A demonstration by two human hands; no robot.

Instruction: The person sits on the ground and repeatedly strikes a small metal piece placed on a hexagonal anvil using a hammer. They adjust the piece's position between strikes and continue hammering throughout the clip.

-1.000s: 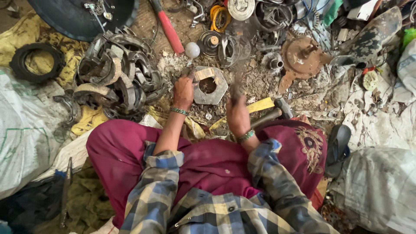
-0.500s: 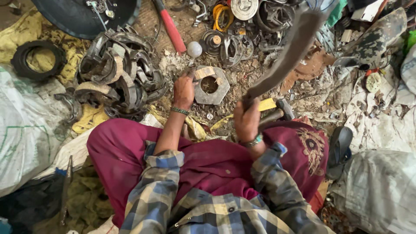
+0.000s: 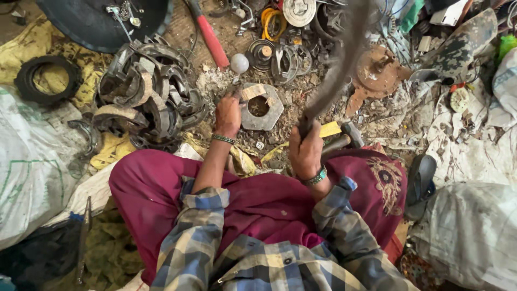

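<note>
A person sits on the ground among scrap metal, seen from above, wearing a plaid shirt and magenta trousers. The left hand [image 3: 228, 114], just left of centre, presses down on the left edge of a grey hexagonal metal block [image 3: 262, 107] with a round hole through it; its grip is closed on something small at the block's upper left corner, too hidden to identify. The block lies flat on the dirt floor at upper centre. The right hand [image 3: 305, 151], right of centre, has its grip clamped around the handle of a long dark tool [image 3: 336, 70] raised above the block and blurred by motion, reaching to the top of the frame. A pile of curved metal bands [image 3: 148, 99] lies to the left, a red-handled tool [image 3: 211, 39] above, and a rusty disc [image 3: 377, 73] at upper right.
</note>
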